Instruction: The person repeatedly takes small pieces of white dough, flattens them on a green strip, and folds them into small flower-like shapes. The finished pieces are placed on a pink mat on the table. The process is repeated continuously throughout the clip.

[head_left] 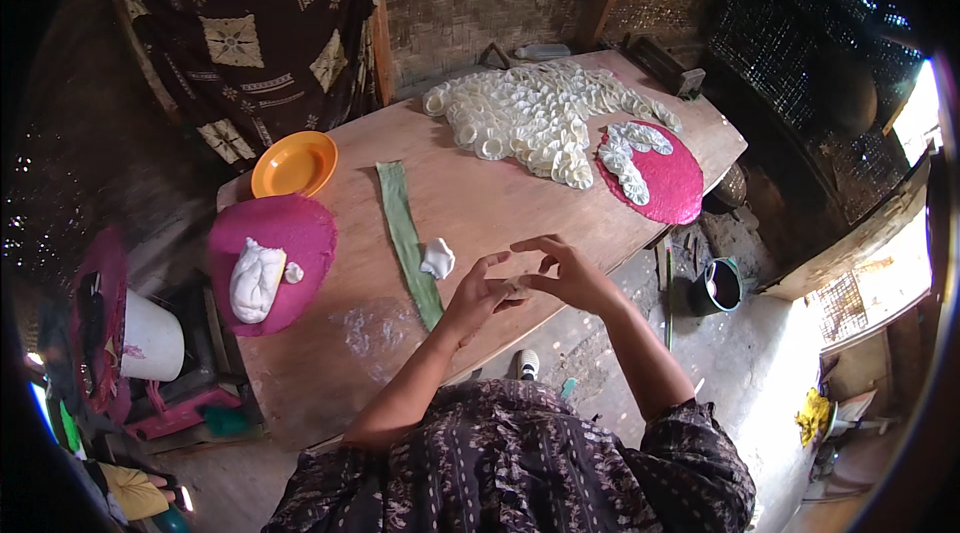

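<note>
My left hand [476, 301] and my right hand [568, 279] meet above the near edge of the table, fingers curved. A small pale piece of dough [513, 288] sits between their fingertips, partly hidden by the fingers. Beside my left hand a white lump of dough [438, 259] lies against a long green strip [401, 228]. Farther left, a large white block of dough [257, 280] and a small bit [293, 273] rest on a magenta round mat [313, 233].
Many pale, cup-shaped dough pieces [520, 118] cover the table's far side [350, 243]. More pieces lie on a pink round mat [668, 178] at the right edge. An orange bowl [293, 165] stands far left. A dark bucket [716, 286] and white bucket [152, 338] flank the table.
</note>
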Available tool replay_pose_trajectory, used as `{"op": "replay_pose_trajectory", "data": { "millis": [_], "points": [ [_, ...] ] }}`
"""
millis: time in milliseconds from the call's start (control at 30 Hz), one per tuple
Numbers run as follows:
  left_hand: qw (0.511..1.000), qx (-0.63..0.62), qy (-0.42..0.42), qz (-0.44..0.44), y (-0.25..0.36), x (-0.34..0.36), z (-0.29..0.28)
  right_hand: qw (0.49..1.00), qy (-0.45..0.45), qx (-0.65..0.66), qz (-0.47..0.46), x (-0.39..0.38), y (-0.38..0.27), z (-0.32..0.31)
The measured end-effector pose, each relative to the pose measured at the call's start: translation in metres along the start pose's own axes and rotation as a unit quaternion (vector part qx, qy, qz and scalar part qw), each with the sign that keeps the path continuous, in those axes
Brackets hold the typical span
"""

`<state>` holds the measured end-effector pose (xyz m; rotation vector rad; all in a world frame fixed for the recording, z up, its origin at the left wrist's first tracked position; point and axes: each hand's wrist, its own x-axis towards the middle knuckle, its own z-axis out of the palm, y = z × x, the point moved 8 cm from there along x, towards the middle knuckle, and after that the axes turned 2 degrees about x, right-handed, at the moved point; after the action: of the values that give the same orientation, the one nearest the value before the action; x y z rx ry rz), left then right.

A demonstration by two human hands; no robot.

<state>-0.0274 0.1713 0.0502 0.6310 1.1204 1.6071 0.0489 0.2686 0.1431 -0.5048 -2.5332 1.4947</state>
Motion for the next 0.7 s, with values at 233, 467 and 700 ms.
{"op": "replay_pose_trajectory", "data": {
  "millis": [233, 467, 700],
  "points": [
    [0.985, -0.169, 0.011, 0.025, -0.005, 0.058, 0.032, 0.907, 0.175, -0.369, -0.104, -0.033, -0.018, -0.045],
    [0.930, -0.325, -0.071, -0.158, -0.050, 0.089, 0.077, 0.929, 0.045, -0.367, -0.020, -0.009, 0.099, -0.074],
    [0.977, -0.125, -0.062, -0.162, -0.084, 0.101, 0.079, 0.979, 0.105, -0.158, 0.078, 0.022, 0.283, -0.237]
  ]
}}
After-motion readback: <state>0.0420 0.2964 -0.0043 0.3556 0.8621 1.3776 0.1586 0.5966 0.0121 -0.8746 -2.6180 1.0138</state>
